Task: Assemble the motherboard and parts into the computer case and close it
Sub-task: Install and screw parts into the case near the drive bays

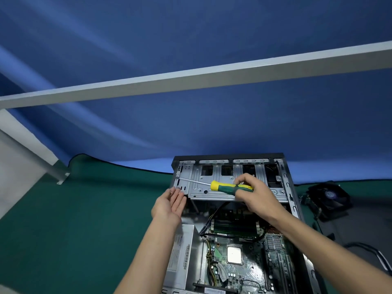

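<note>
An open computer case [293, 200] lies on its side on the green mat. Inside it sit the motherboard [244, 270] with a bare square CPU [234, 255], and a silver power supply [180, 255] at the left. A metal drive cage [203, 188] spans the far end. My right hand [254, 198] grips a green and yellow screwdriver [231, 186] laid nearly flat, its shaft tip reaching the cage's upper left corner. My left hand [170, 205] is held with straight fingers against the cage's left side.
A black cooler fan [329, 197] lies on the mat right of the case, with dark cables [364, 251] nearer me. A blue cloth backdrop and a white frame bar [191, 80] rise behind. A white leg [51, 164] stands at the left.
</note>
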`<action>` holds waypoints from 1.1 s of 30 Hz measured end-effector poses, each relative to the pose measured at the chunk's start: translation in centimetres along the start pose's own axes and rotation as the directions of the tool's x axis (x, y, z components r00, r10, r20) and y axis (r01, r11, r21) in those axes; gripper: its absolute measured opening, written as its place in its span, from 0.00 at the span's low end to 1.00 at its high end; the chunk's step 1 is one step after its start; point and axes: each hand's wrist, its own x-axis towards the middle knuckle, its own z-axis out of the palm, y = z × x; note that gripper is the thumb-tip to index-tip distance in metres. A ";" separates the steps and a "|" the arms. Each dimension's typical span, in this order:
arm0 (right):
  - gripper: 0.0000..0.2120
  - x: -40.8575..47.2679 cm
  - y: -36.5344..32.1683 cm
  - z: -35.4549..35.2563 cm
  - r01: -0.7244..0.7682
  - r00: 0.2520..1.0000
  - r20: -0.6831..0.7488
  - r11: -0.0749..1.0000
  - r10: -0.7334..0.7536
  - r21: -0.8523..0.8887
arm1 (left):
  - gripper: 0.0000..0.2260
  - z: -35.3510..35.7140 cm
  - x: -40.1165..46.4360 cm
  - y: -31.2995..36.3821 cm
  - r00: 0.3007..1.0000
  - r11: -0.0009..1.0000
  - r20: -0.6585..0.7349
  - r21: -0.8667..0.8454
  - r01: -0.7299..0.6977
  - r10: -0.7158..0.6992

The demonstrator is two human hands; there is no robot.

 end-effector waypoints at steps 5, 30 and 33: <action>0.09 -2.4 -0.6 -1.2 0.043 0.998 0.037 0.999 -0.042 -0.020 | 0.12 0.4 -1.0 -0.4 0.993 0.982 0.069 -0.153 0.106 -0.097; 0.07 -0.8 -2.2 -3.0 -0.025 0.986 0.161 0.998 0.033 -0.052 | 0.11 1.5 -2.1 -1.6 0.994 0.965 0.089 -0.259 -0.040 0.065; 0.06 -0.6 -2.2 -5.6 -0.074 0.970 0.225 0.994 0.090 -0.080 | 0.10 3.4 -3.0 -3.2 0.992 0.948 0.072 -0.310 -0.076 0.103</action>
